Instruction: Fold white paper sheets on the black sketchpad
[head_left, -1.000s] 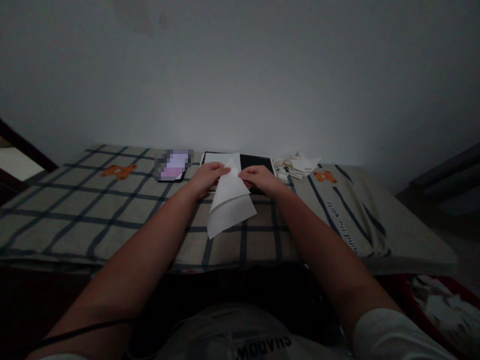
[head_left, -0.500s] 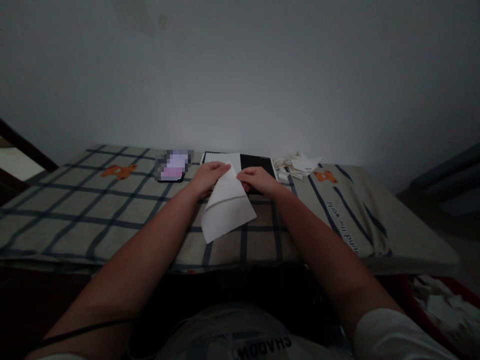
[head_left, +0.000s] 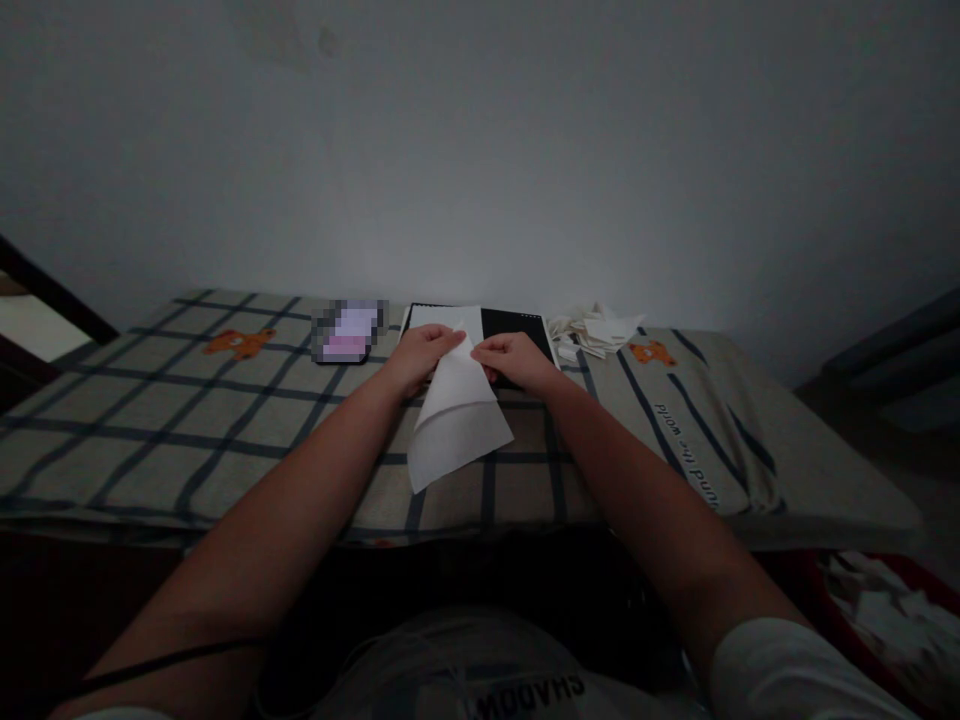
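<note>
Some fingers of the left hand (head_left: 424,360) are lost to me behind the white paper (head_left: 459,385); the right hand (head_left: 517,360) hides its own fingertips' undersides. Paper and hands cover much of the black board (head_left: 517,325). The phone (head_left: 349,333) shows only blurred blocks. The scraps (head_left: 600,330) overlap beyond counting. The red tub (head_left: 919,575) runs out of view rightward.

The left forearm (head_left: 315,485) and right forearm (head_left: 630,470) slant inward from near left and near right. At their far ends, the left hand (head_left: 421,357) and right hand (head_left: 519,360) pinch close together without touching, fingertips facing each other.
</note>
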